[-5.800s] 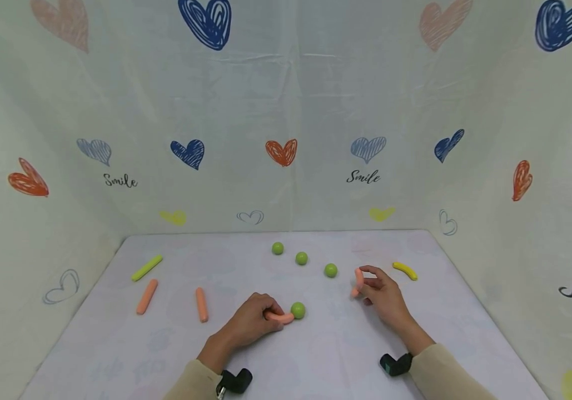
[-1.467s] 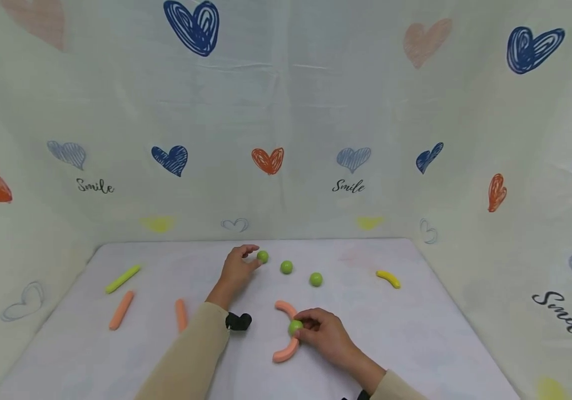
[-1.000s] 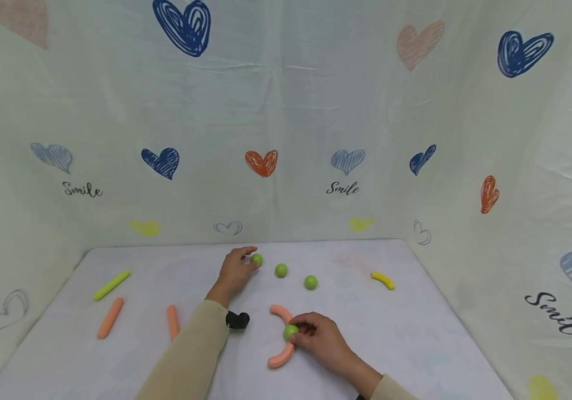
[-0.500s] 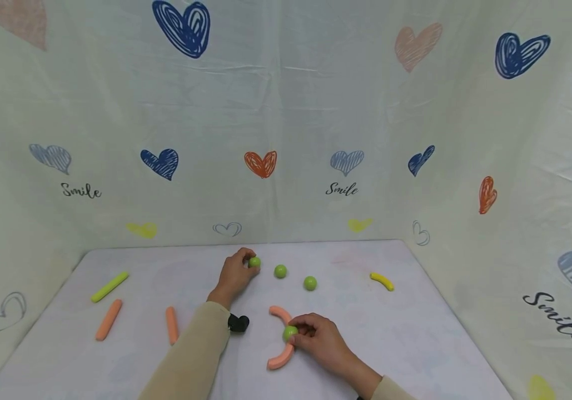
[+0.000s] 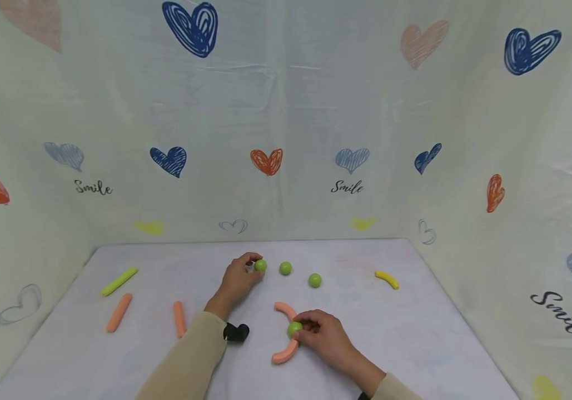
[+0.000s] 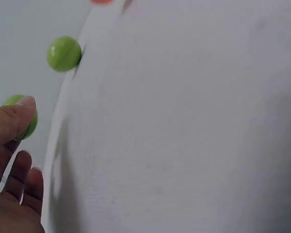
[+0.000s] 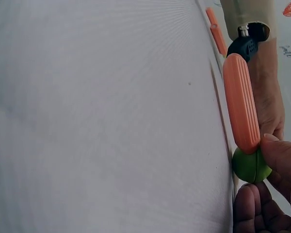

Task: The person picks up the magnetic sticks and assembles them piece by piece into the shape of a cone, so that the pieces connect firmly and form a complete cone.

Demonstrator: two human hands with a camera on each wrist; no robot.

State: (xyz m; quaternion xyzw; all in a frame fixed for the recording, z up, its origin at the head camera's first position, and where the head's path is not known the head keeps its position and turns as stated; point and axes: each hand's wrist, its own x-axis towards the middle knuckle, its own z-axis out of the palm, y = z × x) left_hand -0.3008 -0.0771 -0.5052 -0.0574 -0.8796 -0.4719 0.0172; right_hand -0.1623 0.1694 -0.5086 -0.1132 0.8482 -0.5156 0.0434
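Pinching a green ball (image 5: 260,265) in its grip, the left hand (image 5: 236,279) sits near the back of the white tabletop (image 5: 416,333). The right hand (image 5: 324,336) pinches another green ball (image 5: 294,329), which sits between two curved orange pieces (image 5: 284,310) near the front. Two more green balls (image 5: 285,268) lie in a row just right of the left hand. A yellow curved piece (image 5: 387,279) lies well apart on the right, with open room around it. Two orange sticks (image 5: 179,319) and a yellow-green stick (image 5: 119,280) lie on the left side.
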